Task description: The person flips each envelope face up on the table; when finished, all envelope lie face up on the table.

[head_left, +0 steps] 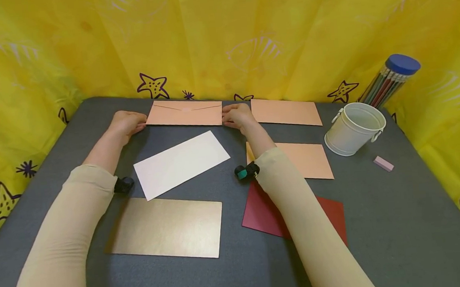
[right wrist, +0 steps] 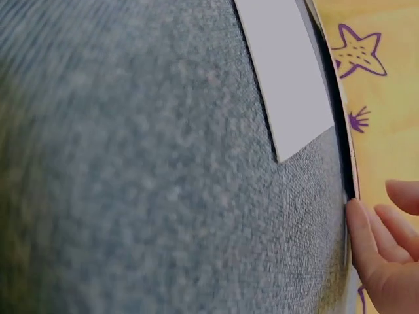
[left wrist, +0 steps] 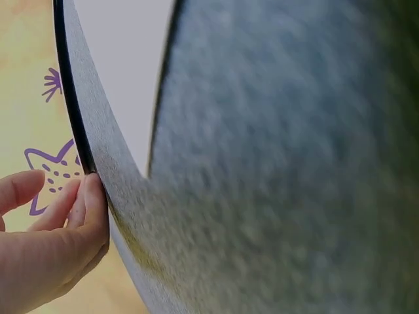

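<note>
A peach envelope [head_left: 184, 113] lies flap side up near the back edge of the table, with a pale round spot at its flap's middle. At its left short end, my left hand [head_left: 127, 124] touches the edge with its fingertips; the left wrist view shows the thumb [left wrist: 21, 188] standing apart from the fingers. My right hand [head_left: 237, 116] likewise touches the right short end, its thumb [right wrist: 402, 195] apart from the fingers in the right wrist view. Just in front of the envelope a white rectangular paper [head_left: 181, 164] lies tilted on the table.
Two more peach envelopes [head_left: 285, 111] lie at right, one partly under my right forearm. A gold envelope [head_left: 168, 228] and red envelopes [head_left: 333, 218] lie nearer. Farther right stand a white bucket [head_left: 349, 130], a tub of pencils [head_left: 387, 81] and a pink eraser [head_left: 383, 163].
</note>
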`<state>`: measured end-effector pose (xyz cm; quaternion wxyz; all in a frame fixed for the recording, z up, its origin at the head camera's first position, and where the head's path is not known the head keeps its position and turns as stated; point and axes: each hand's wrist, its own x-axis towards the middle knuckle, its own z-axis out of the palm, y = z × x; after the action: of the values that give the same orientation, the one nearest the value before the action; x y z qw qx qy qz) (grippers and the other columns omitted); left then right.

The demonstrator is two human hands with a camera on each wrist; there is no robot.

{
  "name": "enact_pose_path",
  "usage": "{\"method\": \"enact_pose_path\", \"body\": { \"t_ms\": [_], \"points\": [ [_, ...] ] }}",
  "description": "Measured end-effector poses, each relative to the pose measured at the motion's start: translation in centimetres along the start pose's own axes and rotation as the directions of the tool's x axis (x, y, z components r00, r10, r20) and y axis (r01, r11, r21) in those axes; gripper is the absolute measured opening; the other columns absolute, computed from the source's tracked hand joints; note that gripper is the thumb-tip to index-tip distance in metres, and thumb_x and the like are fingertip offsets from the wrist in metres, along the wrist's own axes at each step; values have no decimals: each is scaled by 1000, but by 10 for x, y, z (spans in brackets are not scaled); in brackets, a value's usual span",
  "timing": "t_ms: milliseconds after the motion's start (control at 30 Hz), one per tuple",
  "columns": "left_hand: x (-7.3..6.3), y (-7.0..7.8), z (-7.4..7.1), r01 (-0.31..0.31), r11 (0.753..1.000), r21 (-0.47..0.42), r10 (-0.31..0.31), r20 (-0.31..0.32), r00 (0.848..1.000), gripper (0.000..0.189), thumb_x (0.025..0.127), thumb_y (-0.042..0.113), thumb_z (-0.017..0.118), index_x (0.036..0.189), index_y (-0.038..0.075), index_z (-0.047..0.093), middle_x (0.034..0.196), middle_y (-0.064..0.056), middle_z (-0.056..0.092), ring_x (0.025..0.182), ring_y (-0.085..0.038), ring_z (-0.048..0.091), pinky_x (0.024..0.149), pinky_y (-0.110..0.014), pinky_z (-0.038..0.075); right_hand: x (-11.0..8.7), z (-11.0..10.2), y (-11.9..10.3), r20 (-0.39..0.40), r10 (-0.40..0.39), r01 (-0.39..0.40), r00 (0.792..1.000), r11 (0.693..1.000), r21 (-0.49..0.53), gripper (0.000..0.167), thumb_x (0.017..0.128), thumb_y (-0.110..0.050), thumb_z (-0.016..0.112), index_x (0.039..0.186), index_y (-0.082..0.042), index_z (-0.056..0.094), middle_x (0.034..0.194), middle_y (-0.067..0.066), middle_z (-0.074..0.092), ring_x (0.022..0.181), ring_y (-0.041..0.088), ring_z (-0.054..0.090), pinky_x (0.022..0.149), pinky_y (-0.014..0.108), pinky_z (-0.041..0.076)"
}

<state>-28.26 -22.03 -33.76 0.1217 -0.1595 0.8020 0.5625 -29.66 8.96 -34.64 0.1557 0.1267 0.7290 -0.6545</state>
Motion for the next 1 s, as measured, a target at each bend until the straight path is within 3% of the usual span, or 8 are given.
{"method": "enact_pose_path", "body": {
  "t_ms": [100,233,400,500,633,833,1000],
  "points": [
    [0,-3,-3,5,997,75,-6,8,1000,50,102,21,52,144,-4,44,103,5,57,77,5,57,76,-7,51,-1,-2,0,12,0,0,1000,1000,-8,44,90,5,63,133,-1,59,134,15,61,99,20,62,103,33,54],
    [-2,-6,-7,-25,978,205,18,38,999,49,102,22,51,145,-1,45,128,-8,53,92,-3,55,83,-13,49,-4,-4,-1,45,-13,15,999,999,-38,45,91,5,62,135,0,56,137,16,59,100,21,61,106,35,52],
    [-11,-7,-13,-147,930,336,103,147,984,50,102,22,50,144,-5,43,143,-26,44,118,-29,50,108,-41,44,-11,-7,-3,75,-26,41,997,976,-212,44,90,0,66,132,1,56,123,15,62,87,16,60,100,33,56],
    [-17,-7,-17,-212,890,403,134,213,968,51,101,22,51,143,-6,43,143,-29,43,123,-37,47,114,-52,39,-15,-10,-5,107,-26,64,994,928,-368,41,88,-7,70,128,0,60,106,8,61,78,12,58,86,26,59],
    [-25,-8,-18,-261,843,471,121,308,944,52,99,24,56,141,-5,45,143,-28,43,124,-38,45,113,-55,40,-19,-11,-6,180,-7,101,984,846,-523,42,87,-15,75,125,-1,65,97,3,59,76,11,56,73,20,55],
    [-37,-10,-10,-376,764,525,104,475,874,60,92,31,69,137,-3,49,138,-26,50,121,-37,47,106,-55,42,-26,-5,-8,290,72,143,954,740,-657,45,85,-22,78,124,-3,67,92,1,57,80,12,51,73,19,53],
    [-46,-7,-1,-421,727,542,84,538,839,67,86,29,77,136,-5,48,136,-25,50,120,-36,46,104,-52,42,-33,-2,-9,351,98,198,931,672,-714,42,85,-24,78,120,-3,68,101,1,59,86,13,51,79,23,53]
  ]
}}
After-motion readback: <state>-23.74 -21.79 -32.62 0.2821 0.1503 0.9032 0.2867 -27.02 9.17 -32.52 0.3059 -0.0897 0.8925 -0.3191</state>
